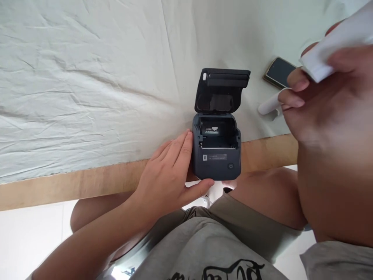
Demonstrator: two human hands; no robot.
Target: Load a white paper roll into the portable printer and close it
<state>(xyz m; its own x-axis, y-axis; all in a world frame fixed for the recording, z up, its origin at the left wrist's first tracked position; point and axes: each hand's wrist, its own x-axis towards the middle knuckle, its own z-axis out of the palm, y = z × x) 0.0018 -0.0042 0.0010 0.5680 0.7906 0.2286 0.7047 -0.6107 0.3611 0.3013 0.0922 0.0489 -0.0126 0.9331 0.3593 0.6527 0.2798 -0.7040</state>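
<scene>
Right hand (326, 101) grips a smooth, blurred white strip (344, 39).

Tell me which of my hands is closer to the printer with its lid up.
Left. Your left hand rests against the left side of the printer; your right hand is off to its right, holding something white.

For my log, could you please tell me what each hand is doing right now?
Left hand: open, resting against the portable printer.
Right hand: closed on a blurred white item, perhaps paper.
</scene>
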